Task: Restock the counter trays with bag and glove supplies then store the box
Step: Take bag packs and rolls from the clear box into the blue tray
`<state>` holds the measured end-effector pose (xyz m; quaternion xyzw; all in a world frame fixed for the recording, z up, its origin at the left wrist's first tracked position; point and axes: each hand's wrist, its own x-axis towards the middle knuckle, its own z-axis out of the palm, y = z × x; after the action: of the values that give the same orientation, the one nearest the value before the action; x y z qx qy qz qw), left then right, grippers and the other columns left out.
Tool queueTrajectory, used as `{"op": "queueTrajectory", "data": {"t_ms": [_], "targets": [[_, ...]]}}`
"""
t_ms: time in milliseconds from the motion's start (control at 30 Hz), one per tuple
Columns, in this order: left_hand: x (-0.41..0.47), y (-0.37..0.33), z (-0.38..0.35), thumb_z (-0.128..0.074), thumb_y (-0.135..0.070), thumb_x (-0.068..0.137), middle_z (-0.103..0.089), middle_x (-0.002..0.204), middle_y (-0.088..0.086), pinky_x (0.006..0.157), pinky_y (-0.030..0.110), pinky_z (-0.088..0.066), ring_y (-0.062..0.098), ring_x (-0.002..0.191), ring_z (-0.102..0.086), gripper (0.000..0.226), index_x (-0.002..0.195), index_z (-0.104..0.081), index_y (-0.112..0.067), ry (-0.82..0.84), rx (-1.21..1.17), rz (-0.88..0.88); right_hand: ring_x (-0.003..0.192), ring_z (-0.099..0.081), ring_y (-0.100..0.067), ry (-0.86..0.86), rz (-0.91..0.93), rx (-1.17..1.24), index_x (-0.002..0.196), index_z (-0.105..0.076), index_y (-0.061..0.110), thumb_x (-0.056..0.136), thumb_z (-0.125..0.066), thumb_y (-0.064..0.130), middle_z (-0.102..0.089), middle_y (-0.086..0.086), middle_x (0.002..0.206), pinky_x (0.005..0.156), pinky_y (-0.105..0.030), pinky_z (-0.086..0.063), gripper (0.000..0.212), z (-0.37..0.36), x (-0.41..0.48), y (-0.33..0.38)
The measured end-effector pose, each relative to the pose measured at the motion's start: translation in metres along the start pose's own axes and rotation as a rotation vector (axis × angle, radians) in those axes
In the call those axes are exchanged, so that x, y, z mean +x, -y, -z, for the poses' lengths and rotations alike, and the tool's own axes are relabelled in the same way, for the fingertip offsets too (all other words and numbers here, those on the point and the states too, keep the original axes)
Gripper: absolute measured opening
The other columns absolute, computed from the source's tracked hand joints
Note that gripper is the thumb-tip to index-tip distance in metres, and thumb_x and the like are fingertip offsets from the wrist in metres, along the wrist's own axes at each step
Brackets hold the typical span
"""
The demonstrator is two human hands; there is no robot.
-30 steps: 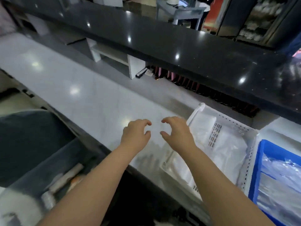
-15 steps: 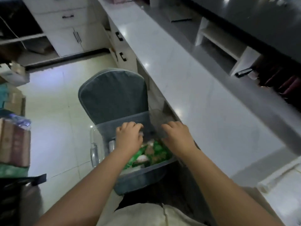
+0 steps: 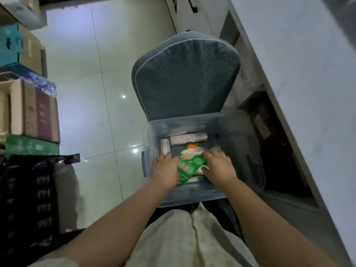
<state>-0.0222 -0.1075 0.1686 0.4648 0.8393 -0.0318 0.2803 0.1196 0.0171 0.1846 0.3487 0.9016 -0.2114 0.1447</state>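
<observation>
A clear plastic box [image 3: 248,157] rests on the seat of a grey-blue chair [image 3: 185,78] right in front of me. Inside lie a green packet [image 3: 189,163], a pale roll [image 3: 187,140] along the far wall and a small silvery roll [image 3: 165,145] at the left. Both hands are down in the box. My left hand [image 3: 166,169] presses against the packet's left edge. My right hand [image 3: 218,166] is curled over its right side, thumb under the edge. The packet sits between both hands; its lower part is hidden by them.
A white counter [image 3: 308,74] runs along the right, with dark open shelves [image 3: 273,143] below it. Stacked cardboard boxes [image 3: 28,108] and a black crate [image 3: 28,199] line the left. Shiny tiled floor [image 3: 96,93] lies between them and the chair.
The view swung from the counter trays down to the box on the chair. Both hands left the counter, went into the box and closed on the green packet.
</observation>
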Motion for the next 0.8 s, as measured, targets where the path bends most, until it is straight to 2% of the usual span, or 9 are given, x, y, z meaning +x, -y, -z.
{"op": "queueTrajectory", "data": {"t_ms": [100, 233, 300, 400, 533, 667, 733, 800], "targets": [[0.025, 0.014, -0.028, -0.053, -0.018, 0.083, -0.050, 0.126, 0.009, 0.090, 0.043, -0.040, 0.030, 0.115, -0.046, 0.048, 0.130, -0.046, -0.020, 0.058, -0.020, 0.062, 0.114, -0.049, -0.032, -0.008, 0.114, 0.007, 0.117, -0.061, 0.019, 0.076, -0.065, 0.012, -0.060, -0.006, 0.119, 0.088, -0.041, -0.038, 0.041, -0.019, 0.028, -0.004], [0.063, 0.026, -0.069, -0.052, -0.015, 0.082, -0.050, 0.126, 0.013, 0.084, 0.043, -0.042, 0.033, 0.112, -0.047, 0.048, 0.129, -0.045, -0.016, 0.040, -0.106, 0.138, 0.116, -0.048, -0.033, 0.037, 0.176, 0.018, 0.119, -0.061, 0.017, 0.077, -0.064, 0.007, -0.059, -0.007, 0.125, 0.092, -0.044, -0.039, 0.044, -0.055, 0.079, -0.017], [0.087, 0.032, -0.093, -0.050, -0.013, 0.083, -0.048, 0.131, 0.013, 0.086, 0.043, -0.042, 0.035, 0.113, -0.045, 0.052, 0.134, -0.042, -0.018, 0.032, -0.219, 0.218, 0.122, -0.043, -0.032, 0.080, 0.173, -0.009, 0.125, -0.056, 0.017, 0.079, -0.063, 0.010, -0.053, -0.008, 0.134, 0.096, -0.043, -0.035, 0.047, -0.077, 0.110, -0.027], [0.119, 0.038, -0.126, -0.057, -0.013, 0.084, -0.036, 0.144, 0.014, 0.098, 0.047, -0.040, 0.038, 0.124, -0.038, 0.066, 0.143, -0.030, -0.020, 0.068, -0.443, 0.398, 0.132, -0.030, -0.029, 0.176, 0.152, -0.082, 0.136, -0.042, 0.022, 0.083, -0.062, 0.016, -0.038, -0.006, 0.146, 0.101, -0.046, -0.031, 0.057, -0.110, 0.153, -0.042], [0.147, 0.035, -0.159, -0.063, -0.014, 0.083, -0.019, 0.152, 0.020, 0.106, 0.047, -0.031, 0.040, 0.134, -0.027, 0.083, 0.149, -0.013, -0.014, 0.060, -0.474, 0.491, 0.138, -0.019, -0.033, 0.207, 0.145, -0.151, 0.142, -0.030, 0.017, 0.080, -0.059, 0.010, -0.024, -0.010, 0.153, 0.108, -0.050, -0.023, 0.070, -0.149, 0.192, -0.060], [0.166, 0.030, -0.176, -0.062, -0.010, 0.082, -0.020, 0.152, 0.023, 0.107, 0.044, -0.031, 0.040, 0.133, -0.028, 0.089, 0.150, -0.004, -0.009, 0.010, -0.461, 0.580, 0.132, -0.026, -0.037, 0.207, 0.153, -0.237, 0.143, -0.028, 0.012, 0.077, -0.056, 0.009, -0.028, -0.015, 0.149, 0.109, -0.051, -0.020, 0.071, -0.177, 0.209, -0.068], [0.174, 0.025, -0.177, -0.061, -0.012, 0.083, -0.029, 0.146, 0.021, 0.102, 0.043, -0.034, 0.038, 0.127, -0.034, 0.087, 0.149, -0.005, -0.006, -0.041, -0.443, 0.649, 0.121, -0.037, -0.039, 0.145, 0.146, -0.280, 0.142, -0.029, 0.009, 0.077, -0.056, 0.011, -0.038, -0.021, 0.139, 0.104, -0.052, -0.025, 0.071, -0.187, 0.213, -0.070], [0.182, 0.021, -0.177, -0.059, -0.014, 0.085, -0.035, 0.140, 0.019, 0.098, 0.041, -0.038, 0.034, 0.122, -0.038, 0.081, 0.148, -0.010, -0.003, -0.068, -0.403, 0.742, 0.105, -0.048, -0.039, 0.048, 0.150, -0.343, 0.135, -0.040, 0.007, 0.074, -0.060, 0.011, -0.051, -0.023, 0.120, 0.096, -0.050, -0.036, 0.065, -0.196, 0.216, -0.070]]}}
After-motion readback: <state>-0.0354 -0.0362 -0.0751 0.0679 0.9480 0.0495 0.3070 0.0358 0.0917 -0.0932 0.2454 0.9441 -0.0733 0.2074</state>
